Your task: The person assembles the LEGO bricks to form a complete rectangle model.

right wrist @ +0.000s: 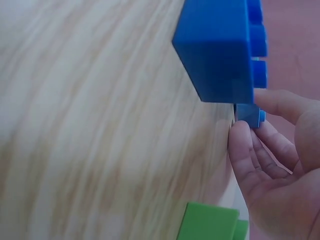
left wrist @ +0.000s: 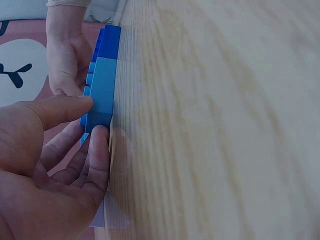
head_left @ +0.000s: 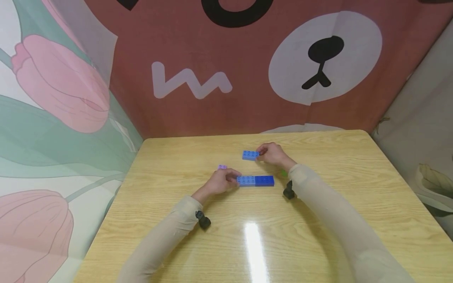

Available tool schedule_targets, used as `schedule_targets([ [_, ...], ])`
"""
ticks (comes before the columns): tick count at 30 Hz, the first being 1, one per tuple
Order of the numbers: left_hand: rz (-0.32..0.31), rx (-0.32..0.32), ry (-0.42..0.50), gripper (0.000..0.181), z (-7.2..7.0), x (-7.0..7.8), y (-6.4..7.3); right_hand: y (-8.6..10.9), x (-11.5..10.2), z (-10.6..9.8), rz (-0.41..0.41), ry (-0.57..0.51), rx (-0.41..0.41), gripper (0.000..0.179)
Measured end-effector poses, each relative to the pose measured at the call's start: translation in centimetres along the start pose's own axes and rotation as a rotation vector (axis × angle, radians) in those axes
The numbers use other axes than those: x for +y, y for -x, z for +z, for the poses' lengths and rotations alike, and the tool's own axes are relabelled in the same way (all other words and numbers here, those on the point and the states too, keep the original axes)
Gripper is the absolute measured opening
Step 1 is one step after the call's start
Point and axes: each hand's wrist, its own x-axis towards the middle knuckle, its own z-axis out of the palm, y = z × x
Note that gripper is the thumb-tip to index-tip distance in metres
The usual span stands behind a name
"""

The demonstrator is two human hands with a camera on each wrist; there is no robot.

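A light blue toy building brick [head_left: 247, 181] and a dark blue brick [head_left: 265, 181] lie end to end on the table, studs up. My left hand [head_left: 222, 181] holds the light blue brick's left end between thumb and fingers, as the left wrist view shows up close. Farther back is another blue brick [head_left: 249, 155], its right end pinched by my right hand [head_left: 272, 154]. The right wrist view shows that brick partly hidden behind the dark blue brick [right wrist: 220, 55].
Just beyond my left hand sits a purple brick [head_left: 222, 166], partly covered. A green brick [right wrist: 207, 222] stands by my right wrist, mostly hidden in the head view. The wooden table [head_left: 198, 251] meets a patterned cloth backdrop [head_left: 198, 114] behind.
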Motion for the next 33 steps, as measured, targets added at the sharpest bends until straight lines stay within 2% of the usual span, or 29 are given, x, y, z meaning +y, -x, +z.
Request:
schedule_targets([
  [9,0.008,0.002,-0.003,0.034,0.0,-0.1,0.0,0.3,0.4,-0.3,0.019,-0.022,0.001,0.033],
  [23,0.016,-0.002,-0.011,0.035,-0.2,0.1,0.1,0.9,0.8,-0.8,-0.013,-0.033,-0.006,0.032],
  [33,0.013,-0.001,-0.011,0.035,-0.2,0.2,0.1,1.7,0.7,-1.2,0.004,-0.057,-0.019,0.031],
])
